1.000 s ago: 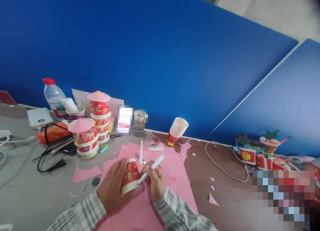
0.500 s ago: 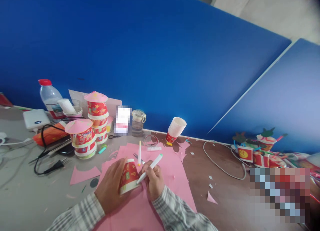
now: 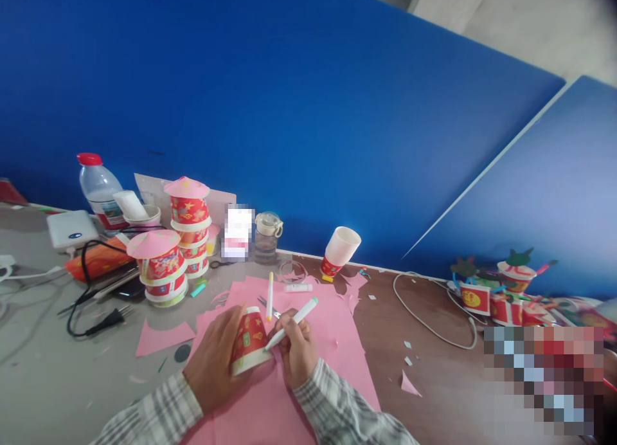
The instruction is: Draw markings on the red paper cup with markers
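My left hand [image 3: 214, 358] is wrapped round a red paper cup [image 3: 249, 339] with gold patterns, tilted with its pale wide rim toward me. Between the fingers of my right hand [image 3: 296, 350] is a white marker [image 3: 292, 324] with a green end. Its tip meets the cup near the pale rim band. Both hands rest over pink paper sheets [image 3: 337, 374]. A yellow-ended marker [image 3: 270, 297] lies just beyond the cup, beside scissors [image 3: 267, 305] that are partly hidden. A white glue stick or marker [image 3: 298, 288] lies farther back.
Two stacked-cup towers with pink cone tops [image 3: 154, 244] stand left, near a bottle [image 3: 99, 191], power bank [image 3: 72, 231] and black plug cable [image 3: 103, 321]. A glass jar [image 3: 266, 239] and leaning cup stack [image 3: 342, 249] stand at the back. Paper-cup crafts [image 3: 506, 303] and a white cable [image 3: 436, 339] lie right.
The marker tip has shifted very slightly along the cup's edge. The whole view has moved a little; both hands keep their holds.
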The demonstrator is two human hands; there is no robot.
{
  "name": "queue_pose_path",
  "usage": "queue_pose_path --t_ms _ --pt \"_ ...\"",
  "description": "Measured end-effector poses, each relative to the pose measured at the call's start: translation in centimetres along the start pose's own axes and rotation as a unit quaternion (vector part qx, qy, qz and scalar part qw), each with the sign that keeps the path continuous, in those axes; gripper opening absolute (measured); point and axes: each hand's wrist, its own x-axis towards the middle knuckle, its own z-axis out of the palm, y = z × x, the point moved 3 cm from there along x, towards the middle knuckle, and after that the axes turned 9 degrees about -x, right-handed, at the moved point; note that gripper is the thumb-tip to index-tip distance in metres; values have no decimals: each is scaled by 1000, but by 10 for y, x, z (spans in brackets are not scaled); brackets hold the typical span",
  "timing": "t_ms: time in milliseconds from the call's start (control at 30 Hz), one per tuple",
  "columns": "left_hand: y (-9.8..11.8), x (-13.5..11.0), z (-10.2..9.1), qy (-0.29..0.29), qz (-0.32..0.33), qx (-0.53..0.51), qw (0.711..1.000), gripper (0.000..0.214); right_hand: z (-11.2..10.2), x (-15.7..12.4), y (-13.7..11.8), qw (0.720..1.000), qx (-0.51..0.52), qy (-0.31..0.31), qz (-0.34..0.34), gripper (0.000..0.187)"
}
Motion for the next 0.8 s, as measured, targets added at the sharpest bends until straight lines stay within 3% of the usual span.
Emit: queue_pose_path --t_ms 333,800 --pt "0 0 -1 7 15 13 1000 85 2 -2 -1 1000 1 -25 -4 19" --pt "-2 1 0 -8 22 -5 1000 87 0 -2 3 1000 -2 -6 -17 22"
